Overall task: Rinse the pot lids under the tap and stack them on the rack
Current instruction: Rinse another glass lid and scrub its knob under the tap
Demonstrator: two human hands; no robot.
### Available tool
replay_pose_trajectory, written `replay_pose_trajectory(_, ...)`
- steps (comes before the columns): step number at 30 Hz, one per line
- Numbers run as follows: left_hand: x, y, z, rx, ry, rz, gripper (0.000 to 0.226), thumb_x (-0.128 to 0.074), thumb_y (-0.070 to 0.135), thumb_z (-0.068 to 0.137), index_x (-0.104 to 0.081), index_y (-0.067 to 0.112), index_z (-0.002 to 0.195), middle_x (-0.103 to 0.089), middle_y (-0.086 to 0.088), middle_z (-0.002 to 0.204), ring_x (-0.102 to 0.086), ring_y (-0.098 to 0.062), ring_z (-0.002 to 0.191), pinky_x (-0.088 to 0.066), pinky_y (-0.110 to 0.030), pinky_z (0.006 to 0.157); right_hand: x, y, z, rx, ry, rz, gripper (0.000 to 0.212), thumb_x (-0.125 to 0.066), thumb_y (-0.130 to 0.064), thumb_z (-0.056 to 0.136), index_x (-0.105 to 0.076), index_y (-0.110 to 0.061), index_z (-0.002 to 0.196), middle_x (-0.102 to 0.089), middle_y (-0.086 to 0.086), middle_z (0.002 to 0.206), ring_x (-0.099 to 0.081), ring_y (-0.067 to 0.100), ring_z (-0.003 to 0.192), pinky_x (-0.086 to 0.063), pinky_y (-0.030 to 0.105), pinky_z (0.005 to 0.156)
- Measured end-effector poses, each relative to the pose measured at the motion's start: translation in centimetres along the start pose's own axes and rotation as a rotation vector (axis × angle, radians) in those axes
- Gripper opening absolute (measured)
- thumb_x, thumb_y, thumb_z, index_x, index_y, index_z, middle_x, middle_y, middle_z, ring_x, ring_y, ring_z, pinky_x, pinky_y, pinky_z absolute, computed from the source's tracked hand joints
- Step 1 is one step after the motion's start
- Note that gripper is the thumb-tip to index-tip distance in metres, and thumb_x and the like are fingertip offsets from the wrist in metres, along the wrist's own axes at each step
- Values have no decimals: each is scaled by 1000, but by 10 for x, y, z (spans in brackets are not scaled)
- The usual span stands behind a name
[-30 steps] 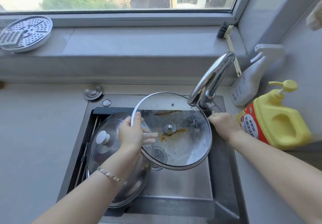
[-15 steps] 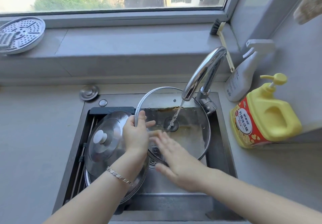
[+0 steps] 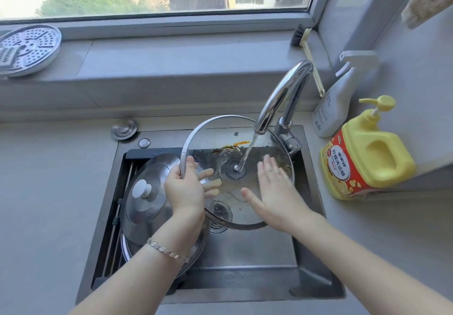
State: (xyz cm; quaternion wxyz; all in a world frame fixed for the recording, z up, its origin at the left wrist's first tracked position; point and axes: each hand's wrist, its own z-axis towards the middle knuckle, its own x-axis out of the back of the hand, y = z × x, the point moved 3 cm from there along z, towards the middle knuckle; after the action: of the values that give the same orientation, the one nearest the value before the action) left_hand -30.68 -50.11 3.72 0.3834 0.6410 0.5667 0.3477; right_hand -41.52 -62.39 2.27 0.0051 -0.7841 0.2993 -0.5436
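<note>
Right hand (image 3: 272, 192) slid right, fingers (image 3: 267, 165) flat; left hand (image 3: 185, 189) grips one lid (image 3: 245, 207) of two.

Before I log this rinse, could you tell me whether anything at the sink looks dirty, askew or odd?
The glass lid stands out: an orange-brown streak crosses its upper part beside the water stream from the tap, so it is not yet clean. The left hand grips its rim; the right hand lies flat on it.
</note>
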Motion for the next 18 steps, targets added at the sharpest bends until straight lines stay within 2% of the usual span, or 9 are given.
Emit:
replay_pose_trajectory(3,0,-1,-3,15,-16,-5,24,-43,31,98,-46,14,81,-66,-14,76,-63,-19,39,-47,-24,36,-16,-24,-14,191,-62,-1,96,6,-71,74,10,-10,147,24,8,154,23,13,141,12,26,114)
replay_pose_trajectory(4,0,-1,-3,18,-19,-1,24,-43,31,98,-46,14,81,-66,-14,75,-63,-19,38,-47,-25,37,-15,-20,-13,161,-53,15,92,0,-69,78,11,-10,147,25,7,153,23,13,141,12,27,114)
replay_pose_trajectory(7,0,-5,-9,40,-31,7,24,-42,29,99,-45,13,81,-66,-14,74,-62,-19,38,-47,-25,35,-1,11,9,-148,66,61,81,-18,-59,93,12,-8,147,24,10,153,21,18,142,9,33,115)
replay_pose_trajectory(8,-1,-7,-13,55,-42,4,24,-42,28,99,-45,12,81,-66,-14,73,-62,-19,37,-47,-26,35,2,10,14,-163,92,74,80,-19,-59,93,11,-7,148,23,11,154,21,19,143,10,33,115)
replay_pose_trajectory(11,-4,-13,-23,69,-53,14,25,-45,23,98,-47,11,76,-63,-13,68,-58,-11,35,-46,-21,33,-7,-29,13,195,90,19,84,-2,-66,85,7,-12,148,21,4,153,20,14,142,15,28,112)
replay_pose_trajectory(13,-3,-14,-23,60,-59,19,26,-46,22,98,-48,10,75,-63,-15,69,-59,-9,36,-45,-20,34,-8,-35,11,304,78,-49,87,8,-68,79,8,-16,148,26,-3,148,22,8,139,16,26,112)
replay_pose_trajectory(16,0,-14,-20,105,-83,-13,25,-44,25,98,-46,9,79,-65,-17,72,-62,-21,38,-47,-25,33,5,5,28,6,161,-69,77,-9,-62,91,14,-15,147,25,2,152,20,13,142,14,30,113)
replay_pose_trajectory(17,1,-14,-20,105,-80,-5,26,-44,26,99,-45,9,79,-65,-17,72,-62,-22,38,-47,-26,33,5,9,29,-33,165,-83,79,-9,-63,90,15,-14,147,25,4,153,22,14,141,14,31,113)
replay_pose_trajectory(18,1,-14,-20,102,-74,-1,26,-44,26,98,-45,9,79,-65,-17,72,-62,-22,37,-47,-25,33,2,3,28,21,156,-77,82,-3,-65,86,15,-13,147,26,5,153,25,13,140,14,31,114)
